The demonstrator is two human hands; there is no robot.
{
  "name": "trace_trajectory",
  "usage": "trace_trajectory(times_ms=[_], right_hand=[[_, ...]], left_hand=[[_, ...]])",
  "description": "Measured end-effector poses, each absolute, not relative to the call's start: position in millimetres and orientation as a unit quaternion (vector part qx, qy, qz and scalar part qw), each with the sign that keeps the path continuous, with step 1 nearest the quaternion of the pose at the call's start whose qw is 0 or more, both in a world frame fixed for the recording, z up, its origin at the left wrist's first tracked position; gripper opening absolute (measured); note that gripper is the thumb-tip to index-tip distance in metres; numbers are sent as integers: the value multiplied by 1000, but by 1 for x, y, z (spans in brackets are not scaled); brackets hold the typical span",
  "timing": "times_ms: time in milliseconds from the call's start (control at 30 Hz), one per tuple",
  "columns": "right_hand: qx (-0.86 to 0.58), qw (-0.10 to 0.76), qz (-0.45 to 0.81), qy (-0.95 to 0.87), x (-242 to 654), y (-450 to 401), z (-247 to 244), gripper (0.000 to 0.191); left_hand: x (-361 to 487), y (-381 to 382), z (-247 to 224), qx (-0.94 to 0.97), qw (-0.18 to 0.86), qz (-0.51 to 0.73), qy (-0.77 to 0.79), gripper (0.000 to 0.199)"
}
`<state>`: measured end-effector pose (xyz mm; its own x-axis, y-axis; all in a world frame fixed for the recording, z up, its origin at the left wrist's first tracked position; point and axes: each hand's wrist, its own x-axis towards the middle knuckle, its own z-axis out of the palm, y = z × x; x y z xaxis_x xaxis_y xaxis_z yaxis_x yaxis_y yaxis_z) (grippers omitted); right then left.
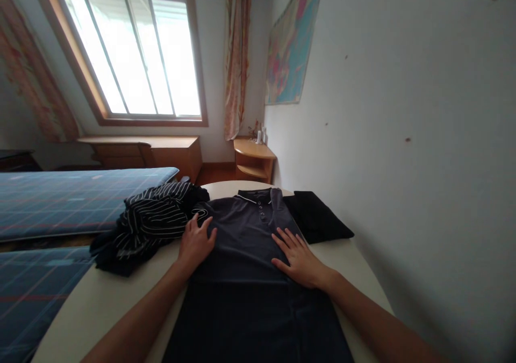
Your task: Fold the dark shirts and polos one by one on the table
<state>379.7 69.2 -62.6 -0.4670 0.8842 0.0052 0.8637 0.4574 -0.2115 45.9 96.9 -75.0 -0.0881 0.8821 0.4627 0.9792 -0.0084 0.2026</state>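
A dark polo shirt (245, 250) lies spread on a pale round table (360, 269), its buttoned collar at the far end and its lower part toward me. My left hand (197, 239) is at the shirt's left edge, fingers apart, near the sleeve. Flat on the right side of the shirt rests my right hand (298, 258), its fingers spread. Neither hand grips anything. Beyond my left hand, a rumpled pile of black-and-white striped clothing (157, 212) sits on the table. A folded black garment (318, 215) lies at the far right, partly under the shirt.
A bed with a blue plaid cover (80, 199) stands to the left. Behind the table are a wooden desk (173, 143) and a corner shelf (253, 149) below a window. A white wall (403, 191) with a map (292, 51) runs along the right.
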Motion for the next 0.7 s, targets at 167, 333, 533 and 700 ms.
trace_trajectory(times_ms=[167,333,533,700], right_hand=[[-517,48,96,-849,380,73,-60,77],[-509,58,106,-852,378,75,-52,75],[-357,87,137,-920,341,37,-23,65],[-146,61,207,-965,311,-4,-16,68]], left_hand=[[36,111,-87,-637,74,-239,-729,47],[28,122,-92,-629,39,-261,-731,46],[24,127,-95,-652,52,-328,-681,45],[21,132,-103,-660,47,-368,-653,49]])
